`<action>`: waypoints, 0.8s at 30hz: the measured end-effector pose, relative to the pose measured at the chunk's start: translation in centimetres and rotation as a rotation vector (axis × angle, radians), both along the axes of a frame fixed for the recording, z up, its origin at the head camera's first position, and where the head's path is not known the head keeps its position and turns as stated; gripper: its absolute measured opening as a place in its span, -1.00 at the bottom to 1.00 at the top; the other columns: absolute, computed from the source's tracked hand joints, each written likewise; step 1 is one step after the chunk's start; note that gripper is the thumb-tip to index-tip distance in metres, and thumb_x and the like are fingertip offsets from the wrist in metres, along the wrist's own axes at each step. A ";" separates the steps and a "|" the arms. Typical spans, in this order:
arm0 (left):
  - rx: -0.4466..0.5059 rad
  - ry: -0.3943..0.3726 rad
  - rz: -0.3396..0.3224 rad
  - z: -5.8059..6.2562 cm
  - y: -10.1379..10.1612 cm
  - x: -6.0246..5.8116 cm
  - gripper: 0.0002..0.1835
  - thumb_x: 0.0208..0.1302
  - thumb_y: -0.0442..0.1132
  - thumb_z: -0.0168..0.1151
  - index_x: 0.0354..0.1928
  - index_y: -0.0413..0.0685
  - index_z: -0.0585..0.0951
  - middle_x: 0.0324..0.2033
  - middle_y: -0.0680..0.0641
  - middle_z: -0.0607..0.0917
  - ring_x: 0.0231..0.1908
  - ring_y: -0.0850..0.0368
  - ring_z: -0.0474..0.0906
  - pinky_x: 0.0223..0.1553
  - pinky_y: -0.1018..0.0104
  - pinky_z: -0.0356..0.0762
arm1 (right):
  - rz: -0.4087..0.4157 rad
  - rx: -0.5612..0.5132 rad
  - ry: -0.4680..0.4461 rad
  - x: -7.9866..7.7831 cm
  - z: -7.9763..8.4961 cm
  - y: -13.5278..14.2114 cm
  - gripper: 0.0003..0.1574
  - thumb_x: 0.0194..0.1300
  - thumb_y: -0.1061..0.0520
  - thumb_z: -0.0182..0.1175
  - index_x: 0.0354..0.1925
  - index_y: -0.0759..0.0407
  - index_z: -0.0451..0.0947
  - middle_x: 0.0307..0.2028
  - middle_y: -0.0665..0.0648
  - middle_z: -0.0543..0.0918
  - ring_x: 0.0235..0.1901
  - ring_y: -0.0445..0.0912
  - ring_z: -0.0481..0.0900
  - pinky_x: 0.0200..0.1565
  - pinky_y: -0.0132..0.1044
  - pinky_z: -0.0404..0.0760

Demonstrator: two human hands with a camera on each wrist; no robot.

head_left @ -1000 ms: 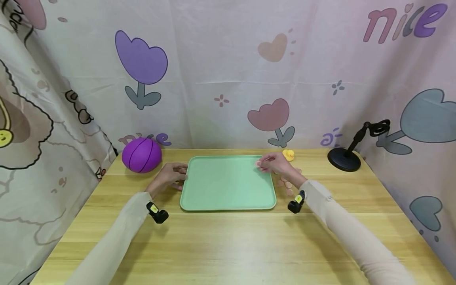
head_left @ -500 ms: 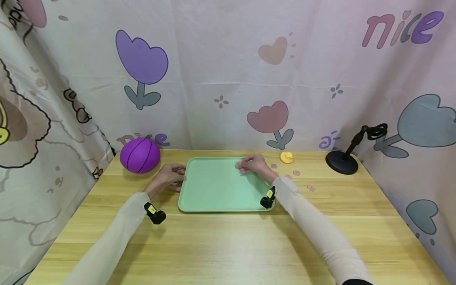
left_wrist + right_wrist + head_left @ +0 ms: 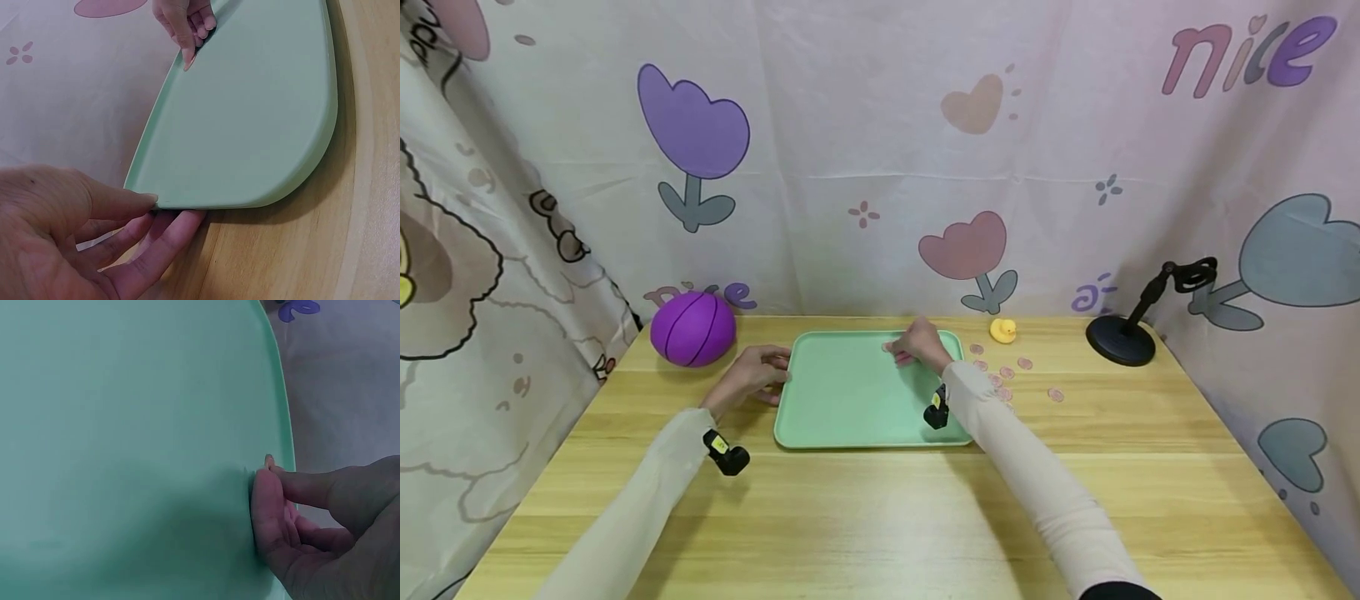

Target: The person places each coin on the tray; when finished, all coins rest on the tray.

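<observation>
A light green tray (image 3: 850,400) lies on the wooden table. My left hand (image 3: 754,375) holds its left edge; in the left wrist view the thumb (image 3: 125,201) is on the rim at a corner and the fingers reach below it. Over the far part of the tray, my right hand (image 3: 919,343) pinches a small copper-coloured coin (image 3: 269,460) between thumb and fingertips, near the back rim. The coin's edge stands up towards the tray floor; whether it touches is hard to tell. Several similar coins (image 3: 1007,372) lie on the table right of the tray, partly hidden by my right forearm.
A purple ball (image 3: 693,328) sits left of the tray at the back. Behind the loose coins stands a yellow toy duck (image 3: 1003,331). A black stand (image 3: 1122,340) with a round base is at the back right. A patterned curtain (image 3: 820,125) hangs behind the table (image 3: 865,525).
My right hand has moved left from the tray's right edge to over its far middle, carrying the coin. The coins and duck behind it have come into fuller view. My left hand stays at the tray.
</observation>
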State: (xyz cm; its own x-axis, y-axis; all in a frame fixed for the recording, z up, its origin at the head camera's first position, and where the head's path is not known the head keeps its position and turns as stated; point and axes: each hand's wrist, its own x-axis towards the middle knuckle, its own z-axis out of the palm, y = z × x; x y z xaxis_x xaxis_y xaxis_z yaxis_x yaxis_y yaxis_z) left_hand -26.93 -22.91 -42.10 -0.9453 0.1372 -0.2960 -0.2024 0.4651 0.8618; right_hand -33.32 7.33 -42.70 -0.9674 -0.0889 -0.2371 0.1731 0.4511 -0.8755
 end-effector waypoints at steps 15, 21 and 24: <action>0.019 0.023 -0.025 0.0 -0.4 1.1 -0.41 0.49 -0.44 0.12 0.50 -0.46 0.28 0.23 -0.45 0.45 -0.10 -0.06 0.62 -0.24 0.13 0.85 | 0.247 0.120 0.182 2.1 2.5 7.5 -0.73 0.51 0.30 0.16 -0.08 0.56 0.63 -0.22 0.44 0.74 -0.40 -0.02 0.66 -0.21 -0.12 0.82; 0.003 0.024 -0.030 0.2 0.0 0.9 -0.40 0.49 -0.43 0.13 0.50 -0.45 0.29 0.22 -0.44 0.45 -0.11 -0.06 0.63 -0.24 0.14 0.85 | 0.437 0.241 0.258 2.6 2.8 15.1 -0.83 0.48 0.35 0.15 -0.16 0.48 0.64 -0.41 0.32 0.69 -0.47 0.04 0.62 -0.42 -0.17 0.73; 0.001 0.030 -0.039 0.3 0.2 0.8 -0.41 0.49 -0.44 0.12 0.49 -0.46 0.28 0.21 -0.45 0.45 -0.11 -0.06 0.63 -0.23 0.14 0.85 | 0.436 0.300 0.251 2.4 2.8 19.1 -0.86 0.48 0.35 0.18 -0.17 0.47 0.63 -0.42 0.27 0.69 -0.47 -0.02 0.62 -0.44 -0.25 0.72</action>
State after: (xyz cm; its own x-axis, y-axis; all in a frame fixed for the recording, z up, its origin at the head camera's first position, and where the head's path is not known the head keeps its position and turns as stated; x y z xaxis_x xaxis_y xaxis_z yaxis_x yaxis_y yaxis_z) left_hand -26.16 -22.69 -41.83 -0.9477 0.1747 -0.2671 -0.1576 0.4717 0.8676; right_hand -30.87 26.43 -39.86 -0.8865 -0.4556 -0.0812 -0.2804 0.6685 -0.6888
